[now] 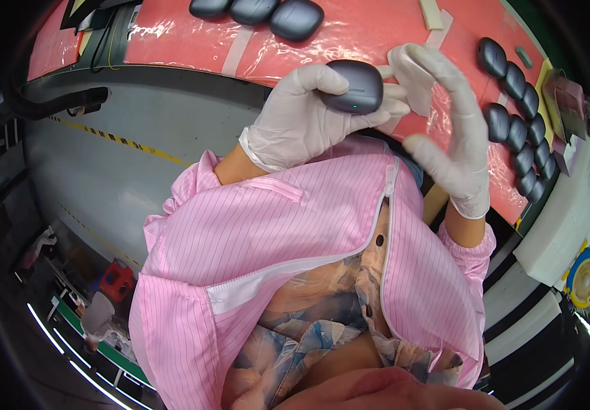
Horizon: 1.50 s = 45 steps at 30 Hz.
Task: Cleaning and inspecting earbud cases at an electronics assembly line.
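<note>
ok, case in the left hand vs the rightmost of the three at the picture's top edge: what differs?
The held case is gripped in the left hand; the top-edge case lies on the red mat. The held case shows a lit green light; none is visible on the top-edge case. Both are dark, glossy and rounded.

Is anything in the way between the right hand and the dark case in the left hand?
Only the fingertips of the left hand, poking out past the right edge of the dark case toward the right hand. Nothing else visible lies between.
</note>
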Each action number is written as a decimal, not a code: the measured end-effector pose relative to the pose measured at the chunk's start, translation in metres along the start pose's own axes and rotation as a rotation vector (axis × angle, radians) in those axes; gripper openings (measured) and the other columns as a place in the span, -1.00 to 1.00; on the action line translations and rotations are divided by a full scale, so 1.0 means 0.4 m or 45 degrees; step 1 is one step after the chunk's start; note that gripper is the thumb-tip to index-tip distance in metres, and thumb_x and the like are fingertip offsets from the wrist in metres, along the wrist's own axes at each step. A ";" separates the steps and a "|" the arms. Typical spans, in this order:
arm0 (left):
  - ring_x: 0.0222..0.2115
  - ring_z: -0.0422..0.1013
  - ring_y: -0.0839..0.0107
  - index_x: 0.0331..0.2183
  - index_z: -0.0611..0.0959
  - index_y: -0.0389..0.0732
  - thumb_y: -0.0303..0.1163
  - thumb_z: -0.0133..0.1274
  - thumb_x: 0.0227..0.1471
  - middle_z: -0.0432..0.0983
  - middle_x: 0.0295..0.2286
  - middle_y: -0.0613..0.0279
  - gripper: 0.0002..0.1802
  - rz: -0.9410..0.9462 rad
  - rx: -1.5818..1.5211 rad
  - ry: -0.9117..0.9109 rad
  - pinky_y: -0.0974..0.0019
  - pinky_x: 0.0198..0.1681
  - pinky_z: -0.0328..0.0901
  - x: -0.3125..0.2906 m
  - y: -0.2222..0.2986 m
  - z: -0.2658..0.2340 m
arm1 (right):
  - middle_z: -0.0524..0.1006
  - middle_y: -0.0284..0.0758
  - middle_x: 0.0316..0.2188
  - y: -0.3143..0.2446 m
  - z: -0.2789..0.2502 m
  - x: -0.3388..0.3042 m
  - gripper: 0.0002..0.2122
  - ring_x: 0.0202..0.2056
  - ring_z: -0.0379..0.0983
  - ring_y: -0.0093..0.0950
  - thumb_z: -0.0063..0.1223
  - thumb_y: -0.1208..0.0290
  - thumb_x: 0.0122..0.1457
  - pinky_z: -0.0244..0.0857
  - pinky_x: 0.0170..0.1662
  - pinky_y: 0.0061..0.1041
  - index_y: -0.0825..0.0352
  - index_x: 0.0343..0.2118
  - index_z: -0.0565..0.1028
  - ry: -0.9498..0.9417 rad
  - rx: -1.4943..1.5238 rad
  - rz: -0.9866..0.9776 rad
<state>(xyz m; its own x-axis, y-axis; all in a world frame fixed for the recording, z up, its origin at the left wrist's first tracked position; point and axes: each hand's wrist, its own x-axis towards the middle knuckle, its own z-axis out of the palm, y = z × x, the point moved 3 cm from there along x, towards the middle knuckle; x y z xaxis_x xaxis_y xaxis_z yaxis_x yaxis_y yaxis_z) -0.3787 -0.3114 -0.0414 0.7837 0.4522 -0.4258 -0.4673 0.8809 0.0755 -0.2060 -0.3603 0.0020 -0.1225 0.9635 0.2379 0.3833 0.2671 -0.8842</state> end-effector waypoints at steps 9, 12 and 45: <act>-0.03 0.32 -0.25 0.05 0.27 -0.54 -0.30 -0.21 0.02 0.32 -0.04 -0.40 -0.38 -0.052 0.039 -0.227 -0.05 0.06 0.27 -0.016 -0.025 -0.005 | 0.40 -0.28 -0.19 0.012 0.072 -0.007 -0.35 -0.09 0.32 -0.34 0.27 0.55 -0.19 0.16 0.05 -0.38 0.37 0.08 0.34 -0.154 0.023 0.029; -0.04 0.35 -0.22 0.04 0.30 -0.52 -0.27 -0.22 0.06 0.35 -0.05 -0.35 -0.40 -0.041 0.200 -0.224 -0.08 0.06 0.26 -0.012 -0.022 0.001 | 0.39 -0.25 0.02 0.015 0.074 -0.021 -0.32 0.09 0.29 -0.36 0.26 0.56 -0.16 0.12 0.16 -0.39 0.39 0.13 0.28 -0.139 0.003 0.030; -0.21 0.38 0.02 0.13 0.31 -0.07 -0.31 0.13 -0.03 0.40 -0.21 -0.01 -0.33 0.510 3.489 -0.776 0.11 -0.14 0.31 0.477 -0.068 0.357 | 0.29 0.03 -0.01 0.038 -0.183 -0.190 -0.65 -0.02 0.26 -0.01 0.15 0.35 -0.21 0.18 0.05 -0.11 0.42 -0.33 0.43 0.469 -0.821 0.435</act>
<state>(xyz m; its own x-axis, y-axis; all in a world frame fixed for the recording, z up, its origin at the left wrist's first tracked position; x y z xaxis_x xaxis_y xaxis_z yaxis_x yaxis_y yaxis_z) -0.1579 -0.2290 0.0040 0.9878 0.1201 -0.0993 0.1468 -0.9309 0.3343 -0.1238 -0.4280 0.0001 0.3618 0.9075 0.2135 0.8102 -0.1929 -0.5535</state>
